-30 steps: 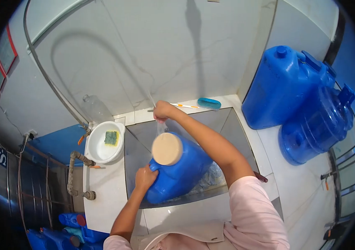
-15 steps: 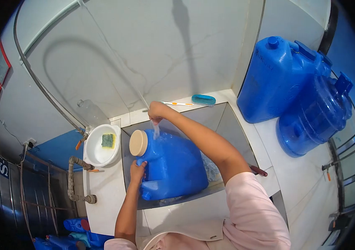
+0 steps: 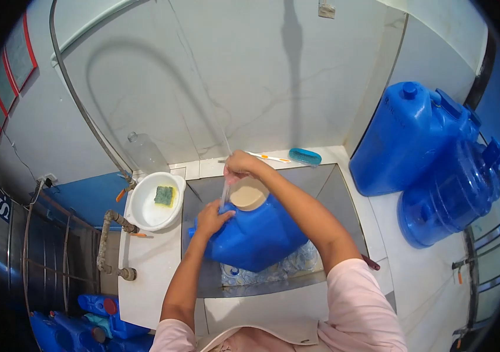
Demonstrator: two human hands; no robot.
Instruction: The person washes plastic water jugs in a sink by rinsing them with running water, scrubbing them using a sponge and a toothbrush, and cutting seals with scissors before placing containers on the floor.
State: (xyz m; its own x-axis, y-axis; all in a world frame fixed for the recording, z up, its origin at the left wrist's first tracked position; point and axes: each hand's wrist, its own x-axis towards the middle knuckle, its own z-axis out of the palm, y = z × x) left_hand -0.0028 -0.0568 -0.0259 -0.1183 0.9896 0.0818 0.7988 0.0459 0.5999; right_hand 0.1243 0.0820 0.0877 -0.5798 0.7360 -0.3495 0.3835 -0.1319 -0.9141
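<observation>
A large blue water jug (image 3: 256,240) with a beige screw cap (image 3: 248,195) leans in the grey sink (image 3: 344,211). My left hand (image 3: 212,220) grips the jug at its upper left, thumb on top; the part under its fingers is hidden. Above the cap's left edge, my right hand (image 3: 240,164) is closed around a clear, tube-like hose (image 3: 225,192), whose end hangs down beside the cap. Crumpled clear plastic bottles (image 3: 297,261) lie under the jug on the sink floor.
A white basin (image 3: 138,205) holding a green-yellow sponge (image 3: 164,196) stands left, near a clear bottle (image 3: 147,154) and pipe valve (image 3: 115,264). A toothbrush (image 3: 270,157) and teal brush (image 3: 304,156) lie on the back ledge. Blue containers (image 3: 388,141) stand right.
The jug has turned more upright, its cap moving right and now facing upward. My left hand has risen along with it. My right hand stays on the clear hose, now beside the cap.
</observation>
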